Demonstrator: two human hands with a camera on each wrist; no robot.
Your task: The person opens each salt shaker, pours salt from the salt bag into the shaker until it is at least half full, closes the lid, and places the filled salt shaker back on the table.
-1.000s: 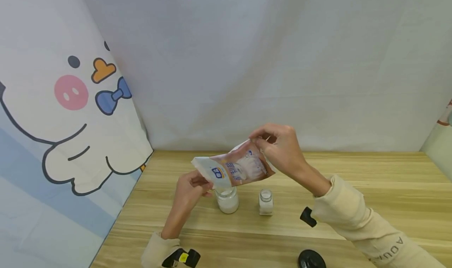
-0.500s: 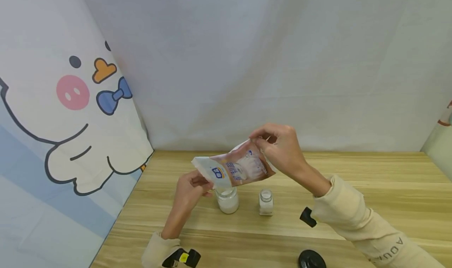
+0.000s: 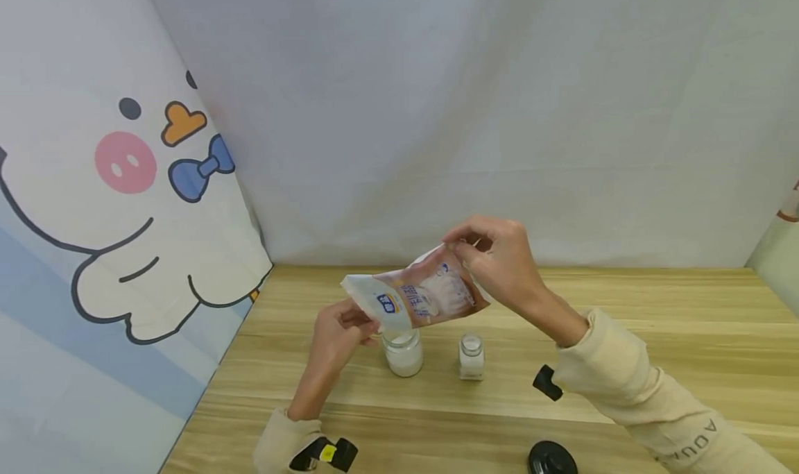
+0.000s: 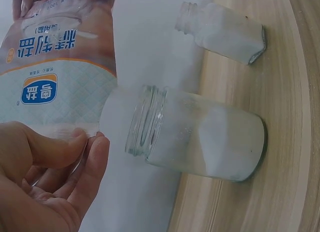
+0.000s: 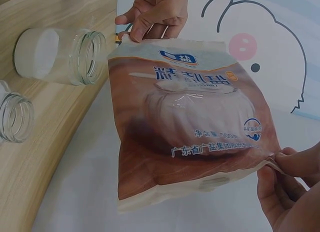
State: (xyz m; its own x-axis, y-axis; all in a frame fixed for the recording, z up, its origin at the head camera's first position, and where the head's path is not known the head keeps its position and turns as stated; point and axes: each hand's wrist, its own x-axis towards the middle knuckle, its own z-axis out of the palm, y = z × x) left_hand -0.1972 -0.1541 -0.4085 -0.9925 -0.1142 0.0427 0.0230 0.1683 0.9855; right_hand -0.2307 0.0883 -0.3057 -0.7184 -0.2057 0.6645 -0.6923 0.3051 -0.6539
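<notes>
A brown and pale-blue salt bag (image 3: 431,293) hangs tilted above the table, its pale end lower on the left. My left hand (image 3: 337,339) pinches the corner at that lower end. With thumb and fingers, my right hand (image 3: 499,259) grips the raised brown end. Under the lower corner stands a round glass jar (image 4: 210,137) without a lid, partly filled with white salt. A whitish blur between the bag's corner and the jar's mouth shows in the left wrist view and looks like falling salt. To its right stands a smaller open square jar (image 3: 471,359), also holding white contents.
A black round lid (image 3: 552,458) lies at the table's front edge, cut off by the frame. The wooden table (image 3: 655,321) meets a pale cloth backdrop (image 3: 499,113) behind and a cartoon-printed cloth (image 3: 206,252) at left.
</notes>
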